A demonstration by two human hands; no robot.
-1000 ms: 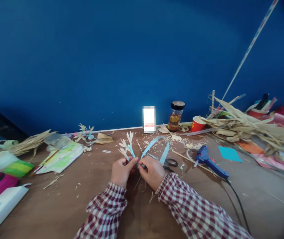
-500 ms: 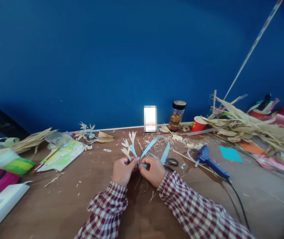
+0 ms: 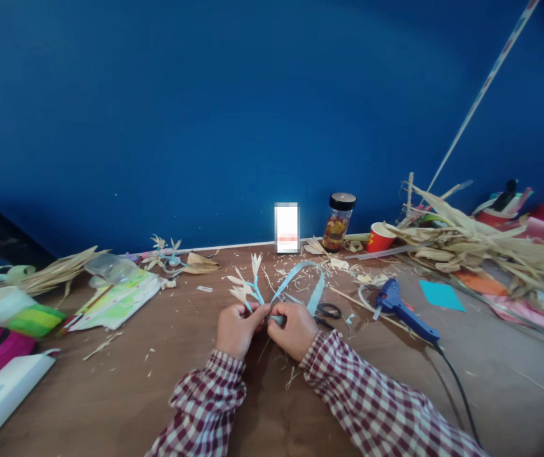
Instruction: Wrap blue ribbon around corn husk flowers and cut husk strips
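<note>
Pale-blue stems and cream blossoms: a flower spray (image 3: 255,289) held up in the hands, over the brown counter (image 3: 110,387).
On my remote feed, the spray's long axis slants, its blossoms fanning away from the wearer and somewhat to the left, its stems running back into the fingers. The left hand (image 3: 235,330) has its grip clenched on the lower stems; the right hand (image 3: 296,329), just beside it, pinches a pale-blue strip (image 3: 317,295), which arches away and bends down again. I cannot tell where strip meets stem. Black-handled scissors (image 3: 331,317) lie just beyond the right hand; farther right, I see a blue glue gun (image 3: 398,306), nozzle turned leftward.
</note>
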